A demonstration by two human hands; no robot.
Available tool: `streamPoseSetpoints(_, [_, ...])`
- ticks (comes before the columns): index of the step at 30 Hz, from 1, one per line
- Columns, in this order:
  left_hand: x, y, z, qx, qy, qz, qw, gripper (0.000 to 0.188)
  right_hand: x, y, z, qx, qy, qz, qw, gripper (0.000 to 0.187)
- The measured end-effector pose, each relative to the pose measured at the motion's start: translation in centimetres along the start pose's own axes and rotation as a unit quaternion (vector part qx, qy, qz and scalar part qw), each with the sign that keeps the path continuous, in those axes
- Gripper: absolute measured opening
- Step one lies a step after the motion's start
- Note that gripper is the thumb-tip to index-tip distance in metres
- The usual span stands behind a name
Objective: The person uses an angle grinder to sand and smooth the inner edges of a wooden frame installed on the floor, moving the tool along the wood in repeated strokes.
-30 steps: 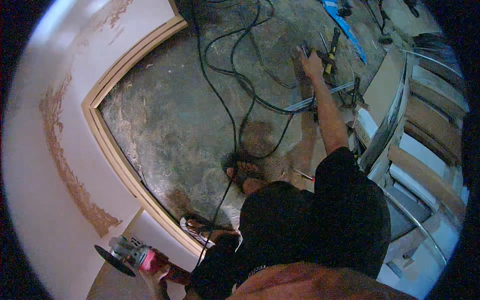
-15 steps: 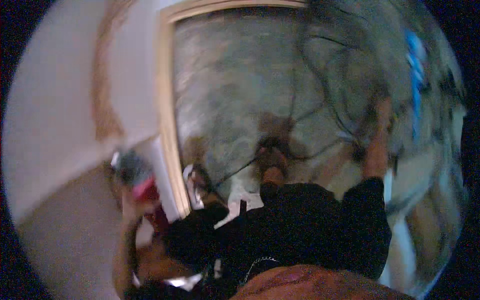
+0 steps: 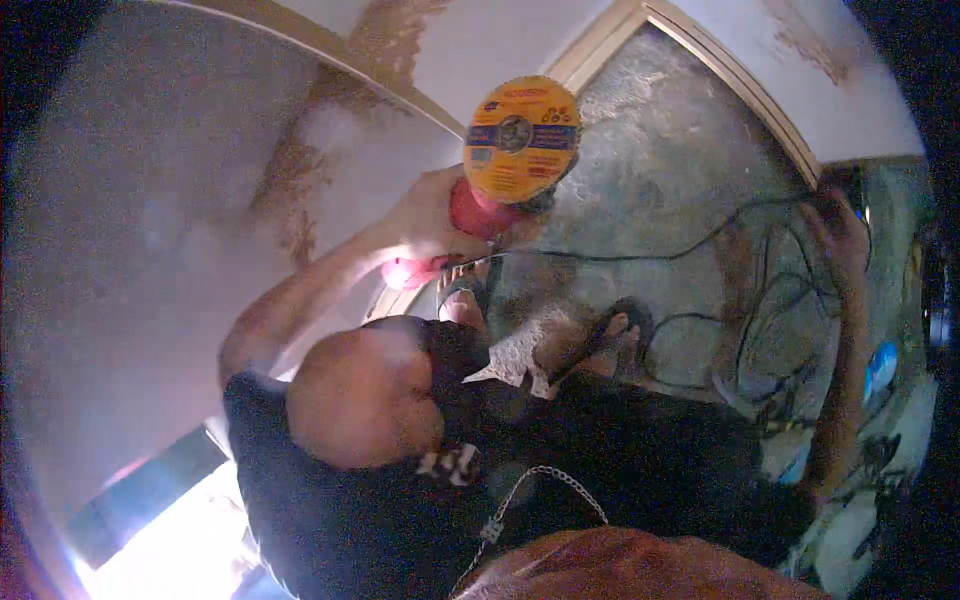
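My left hand (image 3: pixel 435 215) is closed around the red body of an angle grinder (image 3: pixel 484 212), raised at upper centre. A yellow abrasive disc (image 3: pixel 522 140) with a blue band is fitted to it and faces up toward me. From the grinder a black power cable (image 3: pixel 620 258) runs to the right. My right hand (image 3: pixel 838 228) is out at the far right with its arm stretched forward. Its fingers look curled at the cable, though they are dark and slightly blurred.
A wooden frame (image 3: pixel 735 85) borders the rough grey floor (image 3: pixel 650 110). Cable loops (image 3: pixel 780 310) lie on the floor at right, near my feet. A pale wall with brown patches (image 3: pixel 300 190) stands at left. Bright light (image 3: pixel 175 540) comes from lower left.
My left hand has lifted the grinder from the lower left to upper centre, its disc now turned toward me. My right hand has shifted outward to the right. The view has turned.
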State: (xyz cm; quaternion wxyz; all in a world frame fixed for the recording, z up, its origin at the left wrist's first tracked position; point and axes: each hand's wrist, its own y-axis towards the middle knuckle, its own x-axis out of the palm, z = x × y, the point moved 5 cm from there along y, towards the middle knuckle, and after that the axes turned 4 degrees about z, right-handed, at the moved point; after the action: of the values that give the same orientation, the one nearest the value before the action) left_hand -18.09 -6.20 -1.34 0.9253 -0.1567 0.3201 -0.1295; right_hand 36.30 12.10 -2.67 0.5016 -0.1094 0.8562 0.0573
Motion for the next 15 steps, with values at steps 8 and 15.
streamPoseSetpoints(8, [7.6, 7.8, -3.8, 0.039, -0.12, 0.019, 0.992, 0.103, 26.6, -6.0, -21.7, 0.071, 0.574, -0.344, 0.739, 0.077])
streamPoseSetpoints(15, [8.6, 10.1, -6.5, 0.015, -0.189, -0.003, 0.982, 0.127, 30.6, -1.7, -29.0, 0.268, 0.825, 0.006, 0.497, 0.046])
